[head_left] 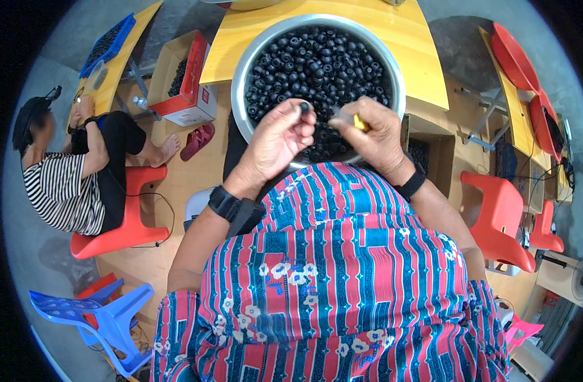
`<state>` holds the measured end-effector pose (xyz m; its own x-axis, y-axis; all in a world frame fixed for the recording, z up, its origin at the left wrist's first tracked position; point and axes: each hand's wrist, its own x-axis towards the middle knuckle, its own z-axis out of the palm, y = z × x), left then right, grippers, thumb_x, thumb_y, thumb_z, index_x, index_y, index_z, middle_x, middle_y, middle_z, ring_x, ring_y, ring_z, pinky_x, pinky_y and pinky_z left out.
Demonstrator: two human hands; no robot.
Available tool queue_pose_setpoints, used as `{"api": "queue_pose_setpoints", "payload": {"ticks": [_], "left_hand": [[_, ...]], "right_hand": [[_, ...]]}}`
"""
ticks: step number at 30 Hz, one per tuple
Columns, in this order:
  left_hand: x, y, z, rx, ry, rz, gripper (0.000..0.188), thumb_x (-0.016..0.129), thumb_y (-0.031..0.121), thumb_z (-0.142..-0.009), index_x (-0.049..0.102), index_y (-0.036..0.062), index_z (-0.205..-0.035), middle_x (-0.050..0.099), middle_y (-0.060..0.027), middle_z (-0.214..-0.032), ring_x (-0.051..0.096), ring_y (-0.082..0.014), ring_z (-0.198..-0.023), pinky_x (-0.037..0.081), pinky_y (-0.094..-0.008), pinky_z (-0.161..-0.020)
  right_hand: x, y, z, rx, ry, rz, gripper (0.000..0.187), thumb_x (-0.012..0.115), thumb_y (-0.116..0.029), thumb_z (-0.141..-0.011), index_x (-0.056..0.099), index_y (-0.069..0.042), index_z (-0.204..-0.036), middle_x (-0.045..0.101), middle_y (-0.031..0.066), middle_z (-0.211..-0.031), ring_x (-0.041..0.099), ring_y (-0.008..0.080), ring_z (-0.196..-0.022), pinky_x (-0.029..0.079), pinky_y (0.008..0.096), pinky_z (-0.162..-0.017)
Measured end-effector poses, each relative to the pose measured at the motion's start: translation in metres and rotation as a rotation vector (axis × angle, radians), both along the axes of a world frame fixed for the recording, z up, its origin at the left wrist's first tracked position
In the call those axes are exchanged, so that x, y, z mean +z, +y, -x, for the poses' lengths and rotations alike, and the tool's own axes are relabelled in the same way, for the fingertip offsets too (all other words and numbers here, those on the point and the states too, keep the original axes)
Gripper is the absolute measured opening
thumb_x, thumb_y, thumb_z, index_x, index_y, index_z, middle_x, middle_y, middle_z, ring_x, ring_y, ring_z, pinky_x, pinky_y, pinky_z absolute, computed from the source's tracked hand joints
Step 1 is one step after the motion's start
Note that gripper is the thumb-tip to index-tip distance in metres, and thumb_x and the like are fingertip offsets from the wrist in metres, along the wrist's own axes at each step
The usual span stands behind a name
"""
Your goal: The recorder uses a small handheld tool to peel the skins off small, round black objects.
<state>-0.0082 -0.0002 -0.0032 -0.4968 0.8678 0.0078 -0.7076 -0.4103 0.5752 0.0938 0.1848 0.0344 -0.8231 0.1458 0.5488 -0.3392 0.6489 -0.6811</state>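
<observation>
A wide metal basin [240, 89] in front of me is heaped with small black rounded pieces [317, 60], many with a hole in one end. Over its near left part, my left hand [280, 135] pinches one small black piece [305, 108] between thumb and fingertips. To the right, my right hand [374, 130] is closed around a small tool with a yellow handle [360, 123]. Most of that tool is hidden in the fingers, so I cannot tell its exact kind. The two hands are a short way apart.
The basin overlaps a yellow table [425, 70]. At left, a person [68, 172] sits on a red chair [135, 210] by another table with a blue tray [110, 44]. A red-and-white carton [192, 95] holds more black pieces. Red stools [498, 216] and red basins [514, 57] stand at right.
</observation>
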Motion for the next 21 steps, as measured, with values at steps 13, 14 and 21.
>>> {"api": "queue_pose_setpoints", "payload": {"ticks": [13,14,21], "left_hand": [[0.034,-0.016,-0.003,0.151,1.365,0.863,0.020,0.072,0.006,-0.076,0.065,0.0049,-0.094,0.050,-0.0025,-0.077,0.049,-0.0135,-0.069,0.040,-0.0304,-0.061],[0.034,-0.016,-0.003,0.128,1.478,0.916,0.025,0.073,0.005,-0.073,0.065,0.0061,-0.096,0.049,-0.0043,-0.076,0.049,-0.0153,-0.068,0.040,-0.0318,-0.060],[0.027,-0.012,0.000,0.187,1.617,0.868,0.025,0.075,0.013,-0.073,0.065,0.0059,-0.095,0.052,-0.0097,-0.076,0.055,-0.0250,-0.070,0.044,-0.0373,-0.063]], "right_hand": [[-0.007,0.011,0.002,-0.076,-0.092,0.399,0.004,0.070,-0.003,-0.083,0.067,-0.002,-0.085,0.063,-0.0002,-0.082,0.057,0.0067,-0.079,0.045,0.0219,-0.072],[-0.007,0.010,0.001,-0.070,-0.099,0.419,0.003,0.070,-0.003,-0.083,0.067,-0.002,-0.085,0.064,-0.0002,-0.082,0.057,0.0065,-0.079,0.045,0.0218,-0.072],[-0.005,0.009,0.002,-0.060,-0.124,0.427,0.003,0.069,-0.004,-0.084,0.067,-0.002,-0.084,0.064,-0.0006,-0.082,0.057,0.0063,-0.080,0.046,0.0219,-0.073]]}}
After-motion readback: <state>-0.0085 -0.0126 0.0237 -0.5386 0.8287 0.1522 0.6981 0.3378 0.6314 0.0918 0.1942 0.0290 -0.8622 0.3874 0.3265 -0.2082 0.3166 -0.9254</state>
